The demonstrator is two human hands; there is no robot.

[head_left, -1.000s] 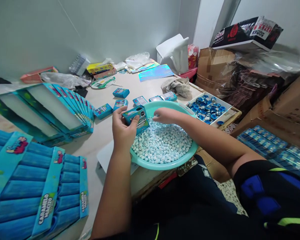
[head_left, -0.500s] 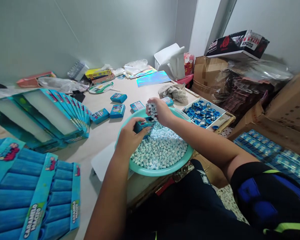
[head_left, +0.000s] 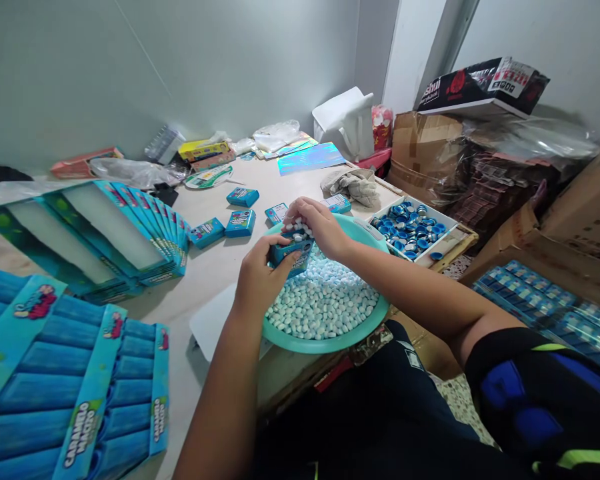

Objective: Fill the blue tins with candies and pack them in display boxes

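Note:
My left hand [head_left: 260, 270] is closed round a small blue candy box [head_left: 293, 257], held upright over the near left part of a turquoise basin [head_left: 325, 345]. Small pale candies [head_left: 325, 310] fill the basin. My right hand [head_left: 320, 223] curls palm down over the top of the box, with white candies bunched under its fingers and on the box's upper edge. How many have gone inside the box is hidden. Behind the basin lie several similar blue boxes [head_left: 240, 223], one of them [head_left: 337, 203] just past my right hand.
Display cartons [head_left: 75, 380] of blue packs stand at left. To the right are a white tray [head_left: 450, 235] of blue caps, a grey cloth [head_left: 353, 187] and brown cardboard boxes [head_left: 425, 147]. A white board [head_left: 207, 320] lies partly under the basin.
My right hand has come down and turned over the box top, its candies now against the opening. The left hand still grips the box. The view has shifted slightly.

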